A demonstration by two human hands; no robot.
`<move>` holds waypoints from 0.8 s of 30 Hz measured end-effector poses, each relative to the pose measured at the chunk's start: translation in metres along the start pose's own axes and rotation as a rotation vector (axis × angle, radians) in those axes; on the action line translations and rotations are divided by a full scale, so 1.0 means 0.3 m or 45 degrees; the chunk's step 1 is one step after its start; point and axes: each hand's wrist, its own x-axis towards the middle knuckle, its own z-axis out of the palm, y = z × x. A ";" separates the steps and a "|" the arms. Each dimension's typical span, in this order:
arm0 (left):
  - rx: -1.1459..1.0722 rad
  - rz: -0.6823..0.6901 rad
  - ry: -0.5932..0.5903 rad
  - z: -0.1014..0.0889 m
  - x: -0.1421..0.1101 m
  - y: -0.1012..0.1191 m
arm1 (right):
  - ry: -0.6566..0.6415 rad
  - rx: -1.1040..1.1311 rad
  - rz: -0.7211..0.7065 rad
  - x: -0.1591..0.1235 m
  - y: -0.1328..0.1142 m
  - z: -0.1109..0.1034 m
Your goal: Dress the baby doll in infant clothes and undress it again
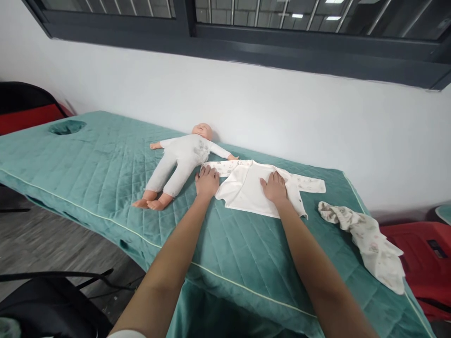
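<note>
A small white baby shirt (244,188) with patterned long sleeves lies spread on the green quilted bed cover. My right hand (275,188) rests flat on the shirt's body, fingers stretched out. At the end of the shirt's left-side sleeve lies my left hand (207,182), its fingers extended over the cuff. Just left of the shirt, a baby doll (185,152) with a white cloth body is on its back, head toward the wall. One of its hands is close to the sleeve.
A crumpled patterned baby garment (368,244) lies near the right end of the massage bed (105,173). The bed has a face hole (67,127) at its left end. Behind it are a white wall and a dark window frame. Red chairs (419,253) stand beyond both ends.
</note>
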 end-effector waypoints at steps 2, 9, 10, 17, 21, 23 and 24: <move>-0.009 -0.002 -0.003 0.002 0.002 0.000 | -0.010 -0.009 -0.023 -0.016 -0.006 -0.002; -0.033 0.002 -0.016 -0.006 -0.001 0.002 | -0.186 0.079 -0.319 -0.214 -0.021 -0.051; -0.035 0.002 -0.019 -0.007 -0.002 0.002 | -0.275 0.146 -0.410 -0.251 -0.016 -0.069; -0.070 0.017 0.032 0.006 0.002 -0.006 | -0.064 0.700 -0.370 -0.232 0.096 -0.249; -0.060 0.008 0.013 0.007 0.006 -0.011 | 0.110 0.452 -0.140 -0.118 0.175 -0.207; -0.062 0.002 0.008 0.006 0.008 -0.013 | 0.091 0.277 -0.123 -0.108 0.198 -0.140; -0.064 -0.001 0.010 0.005 0.008 -0.013 | 0.073 0.191 -0.146 -0.114 0.205 -0.106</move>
